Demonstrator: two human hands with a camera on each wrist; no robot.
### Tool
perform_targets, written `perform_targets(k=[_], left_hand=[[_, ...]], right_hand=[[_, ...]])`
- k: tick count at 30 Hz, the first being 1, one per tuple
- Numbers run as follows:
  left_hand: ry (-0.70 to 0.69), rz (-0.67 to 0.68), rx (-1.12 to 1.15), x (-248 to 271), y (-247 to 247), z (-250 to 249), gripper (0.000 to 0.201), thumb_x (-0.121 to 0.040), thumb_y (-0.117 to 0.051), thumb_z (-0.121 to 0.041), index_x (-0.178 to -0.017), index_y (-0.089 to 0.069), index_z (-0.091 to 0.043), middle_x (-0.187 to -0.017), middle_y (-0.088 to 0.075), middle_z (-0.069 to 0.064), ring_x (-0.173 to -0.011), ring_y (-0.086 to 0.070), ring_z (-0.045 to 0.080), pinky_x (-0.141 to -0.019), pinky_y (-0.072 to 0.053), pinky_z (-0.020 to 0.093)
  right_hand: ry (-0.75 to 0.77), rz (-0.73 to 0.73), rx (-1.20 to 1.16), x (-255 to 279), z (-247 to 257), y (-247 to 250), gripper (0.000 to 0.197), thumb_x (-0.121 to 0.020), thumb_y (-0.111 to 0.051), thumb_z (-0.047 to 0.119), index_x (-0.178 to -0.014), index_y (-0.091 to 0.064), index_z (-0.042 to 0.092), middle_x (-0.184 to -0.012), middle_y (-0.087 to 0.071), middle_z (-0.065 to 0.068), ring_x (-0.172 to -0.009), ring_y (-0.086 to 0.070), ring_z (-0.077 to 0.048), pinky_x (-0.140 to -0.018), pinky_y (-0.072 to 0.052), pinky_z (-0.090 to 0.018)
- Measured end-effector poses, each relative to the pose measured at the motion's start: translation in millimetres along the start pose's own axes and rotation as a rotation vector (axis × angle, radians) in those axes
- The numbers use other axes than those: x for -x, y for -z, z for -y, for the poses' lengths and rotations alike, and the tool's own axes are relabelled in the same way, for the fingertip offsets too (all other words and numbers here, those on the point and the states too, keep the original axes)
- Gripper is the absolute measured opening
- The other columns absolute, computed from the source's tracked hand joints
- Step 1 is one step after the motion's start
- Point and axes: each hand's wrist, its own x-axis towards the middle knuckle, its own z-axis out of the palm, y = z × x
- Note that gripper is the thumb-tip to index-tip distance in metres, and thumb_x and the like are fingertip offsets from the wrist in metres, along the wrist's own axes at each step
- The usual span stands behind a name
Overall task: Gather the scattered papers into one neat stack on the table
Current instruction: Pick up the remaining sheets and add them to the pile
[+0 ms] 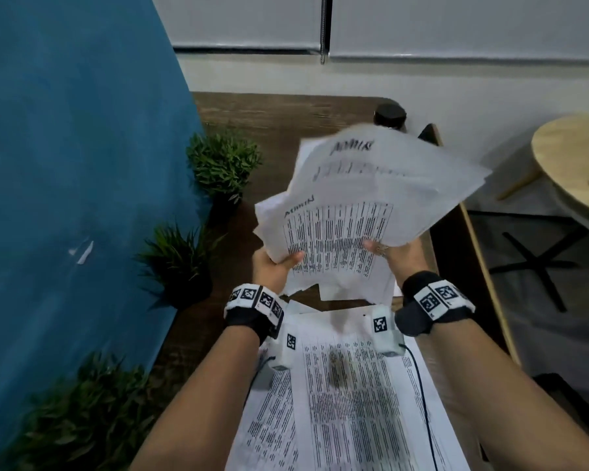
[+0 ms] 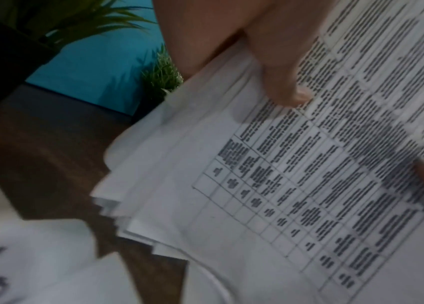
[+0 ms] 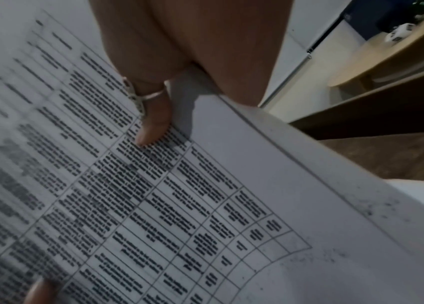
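Held bundle: a sheaf of printed papers [image 1: 351, 212] is lifted clear of the table [image 1: 252, 113], over its middle toward the right edge, sheets fanned and unaligned.
Left hand: the left hand [image 1: 274, 266] pinches the bundle's lower left edge, thumb [image 2: 283, 82] on the printed face and the other fingers hidden beneath; probably a light grip, so the sheets can slide while being squared.
Right hand: the right hand [image 1: 397, 251] pinches the lower right edge the same way, ringed thumb [image 3: 151, 115] pressed on the table grid.
Why both hands: gripping opposite sides likely keeps the loose, floppy pages from spilling and allows a tap to even the edges.
Sheets on the table: more printed sheets [image 1: 347, 402] lie overlapped at the table's near edge, not yet gathered.
Bundle corners: stepped and ragged in the left wrist view, so the stack is not neat yet.
Plants: potted plants [image 1: 223, 161] stand along the table's left edge, apart from the papers.
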Motion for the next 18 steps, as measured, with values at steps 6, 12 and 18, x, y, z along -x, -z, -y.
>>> perform_targets(k=[6, 12, 18], left_hand=[[-0.118, -0.039, 0.013, 7, 9, -18, 0.032, -0.069, -0.078, -0.002, -0.092, -0.065, -0.019, -0.092, -0.068, -0.010, -0.084, -0.066, -0.006, -0.076, -0.055, 0.020], [-0.138, -0.021, 0.022, 14, 20, -30, 0.035, -0.070, -0.077, -0.010, -0.099, -0.060, -0.022, -0.097, -0.067, -0.007, -0.087, -0.066, -0.003, -0.075, -0.056, 0.018], [-0.063, -0.020, 0.007, 10, 13, -22, 0.065, -0.066, -0.080, -0.024, -0.122, -0.051, -0.006, -0.110, -0.067, 0.002, -0.099, -0.065, 0.008, -0.092, -0.053, 0.045]], right_hand=[[0.039, 0.009, 0.020, 2, 11, 5, 0.041, -0.057, -0.084, 0.022, -0.085, -0.055, 0.023, -0.107, -0.064, -0.001, -0.116, -0.052, -0.021, -0.106, -0.039, -0.043], [-0.016, 0.177, 0.025, 10, -5, 11, 0.041, -0.051, -0.087, 0.018, -0.086, -0.067, 0.019, -0.095, -0.070, 0.006, -0.104, -0.064, -0.022, -0.094, -0.049, -0.040], [-0.017, 0.113, 0.011, 8, -12, 2, 0.041, -0.070, -0.074, -0.003, -0.098, -0.053, 0.019, -0.102, -0.058, 0.004, -0.102, -0.054, -0.011, -0.092, -0.036, -0.023]])
